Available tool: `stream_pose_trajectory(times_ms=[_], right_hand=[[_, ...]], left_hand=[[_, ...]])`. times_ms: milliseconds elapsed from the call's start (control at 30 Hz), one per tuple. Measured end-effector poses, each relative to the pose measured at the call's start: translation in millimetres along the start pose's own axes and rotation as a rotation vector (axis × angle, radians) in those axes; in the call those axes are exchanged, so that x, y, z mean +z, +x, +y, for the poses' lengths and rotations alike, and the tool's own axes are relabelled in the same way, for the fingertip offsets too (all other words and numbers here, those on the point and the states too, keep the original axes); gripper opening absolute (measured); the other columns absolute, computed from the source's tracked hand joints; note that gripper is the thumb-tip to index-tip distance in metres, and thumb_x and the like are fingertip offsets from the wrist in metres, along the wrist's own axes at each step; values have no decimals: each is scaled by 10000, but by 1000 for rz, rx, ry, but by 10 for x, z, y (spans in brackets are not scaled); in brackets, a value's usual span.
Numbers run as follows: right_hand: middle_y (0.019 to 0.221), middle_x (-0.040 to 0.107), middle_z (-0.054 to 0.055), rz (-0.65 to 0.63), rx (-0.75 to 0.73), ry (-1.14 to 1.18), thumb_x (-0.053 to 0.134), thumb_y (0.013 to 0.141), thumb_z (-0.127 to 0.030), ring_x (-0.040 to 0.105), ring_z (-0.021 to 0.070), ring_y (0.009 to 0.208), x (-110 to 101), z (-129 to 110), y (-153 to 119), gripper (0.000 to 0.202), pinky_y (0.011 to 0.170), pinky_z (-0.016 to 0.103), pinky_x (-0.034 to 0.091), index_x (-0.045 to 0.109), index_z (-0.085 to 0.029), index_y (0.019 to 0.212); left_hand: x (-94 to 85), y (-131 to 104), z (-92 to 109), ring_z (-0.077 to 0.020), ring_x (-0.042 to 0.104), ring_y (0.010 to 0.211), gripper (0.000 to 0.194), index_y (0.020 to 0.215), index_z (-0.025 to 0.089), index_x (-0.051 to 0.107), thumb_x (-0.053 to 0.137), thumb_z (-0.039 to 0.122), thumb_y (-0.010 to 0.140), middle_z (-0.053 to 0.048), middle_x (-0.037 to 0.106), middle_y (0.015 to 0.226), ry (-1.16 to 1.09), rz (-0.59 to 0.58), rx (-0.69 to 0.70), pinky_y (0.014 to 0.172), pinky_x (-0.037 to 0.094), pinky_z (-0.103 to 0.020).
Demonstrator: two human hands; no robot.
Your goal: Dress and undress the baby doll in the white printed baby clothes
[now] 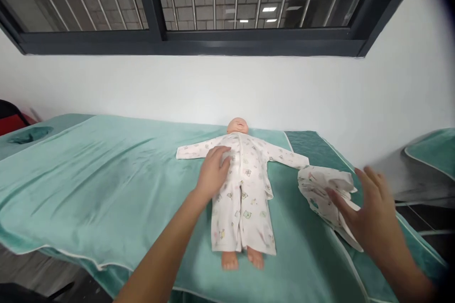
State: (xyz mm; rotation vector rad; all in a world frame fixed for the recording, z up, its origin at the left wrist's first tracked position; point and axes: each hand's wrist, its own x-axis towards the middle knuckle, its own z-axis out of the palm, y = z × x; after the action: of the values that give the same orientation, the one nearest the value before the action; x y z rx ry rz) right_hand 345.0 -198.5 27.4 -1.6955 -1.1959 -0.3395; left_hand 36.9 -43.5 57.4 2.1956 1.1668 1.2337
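A baby doll [237, 126] lies on its back, dressed in a white printed top [254, 154] with long sleeves spread wide and matching trousers [256, 222]. Its bare feet show below the trouser legs. My left hand [214, 170] rests on or just over the left side of the top, fingers loosely extended. To the right, a folded white printed cloth [325, 189] lies near the end of one sleeve. Above its right edge is my right hand [373, 213], slightly blurred, thumb and fingers spread with nothing between them.
A green sheet [106, 175] covers the bed under the doll, with a darker green cover [305, 144] at the right. The bed has a face hole [31, 135] at the far left. Behind stands a white wall [159, 85] below a barred window [227, 47].
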Motion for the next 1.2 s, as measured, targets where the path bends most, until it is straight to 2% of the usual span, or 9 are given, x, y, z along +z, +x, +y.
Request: stream_pose_trajectory(times_ms=[33,100,200,333,433,533,767,1033,1200], right_hand=[[1527,391,163,-41,-90,26,622,827,-568,289,385,1450,61,-147,11,626,1157,608,248,537,-236,1351],[1501,430,132,-82,-144,151,594,882,-460,396,345,1391,313,-462,82,507,1120,591,325,521,-255,1340],[1469,470,93,-242,-63,378,562,912,-394,452,282,1346,968,-843,328,415,1082,513,400,528,-278,1309],[1309,614,60,-403,95,572,537,912,-393,541,240,1232,1839,-1020,722,339,1069,460,404,601,-260,1218],[1242,654,48,-528,124,612,535,901,-400,555,245,1191,2146,-996,828,302,1050,457,398,639,-258,1147],[1253,648,32,-615,143,642,529,900,-397,547,241,1198,2195,-955,797,286,1051,446,389,648,-272,1129],[1247,650,15,-583,156,652,537,893,-352,536,241,1216,2176,-963,770,214,1061,447,382,660,-274,1051],[1359,592,28,-614,-22,585,454,953,-337,454,232,1320,2183,-943,760,291,1138,486,301,671,-280,1138],[1369,579,26,-506,143,660,530,911,-359,505,251,1274,2044,-914,657,232,1073,465,403,684,-285,1069]], left_hand=[[56,183,-41,-207,542,1216,300,1188,185,619,471,220,929,-78,638,1242,13,-8,-3,1082,405,-389],[172,534,-126,-227,540,1234,318,1190,161,637,486,227,918,-100,639,1268,33,-58,-24,1101,388,-408],[340,920,-255,-242,562,1229,322,1173,173,668,487,269,925,-97,651,1282,-11,-142,-93,1096,397,-414],[508,1041,-407,-214,578,1217,348,1168,214,687,409,282,969,-57,661,1281,-104,-132,-75,1091,409,-378],[556,980,-475,-196,539,1270,367,1204,252,680,388,306,989,-32,630,1327,-153,-128,-82,1127,378,-361],[553,951,-490,-192,523,1288,355,1204,267,686,411,314,983,-26,619,1336,-183,-135,-143,1142,365,-356],[541,968,-465,-185,514,1299,359,1226,309,675,415,297,979,8,607,1354,-226,-150,-161,1155,350,-356],[545,954,-452,-176,497,1313,396,1226,308,670,376,237,969,17,585,1372,-218,-200,-134,1159,346,-343],[521,925,-390,-185,546,1247,311,1133,286,690,454,228,939,3,646,1275,-245,-134,-135,1112,396,-351]])
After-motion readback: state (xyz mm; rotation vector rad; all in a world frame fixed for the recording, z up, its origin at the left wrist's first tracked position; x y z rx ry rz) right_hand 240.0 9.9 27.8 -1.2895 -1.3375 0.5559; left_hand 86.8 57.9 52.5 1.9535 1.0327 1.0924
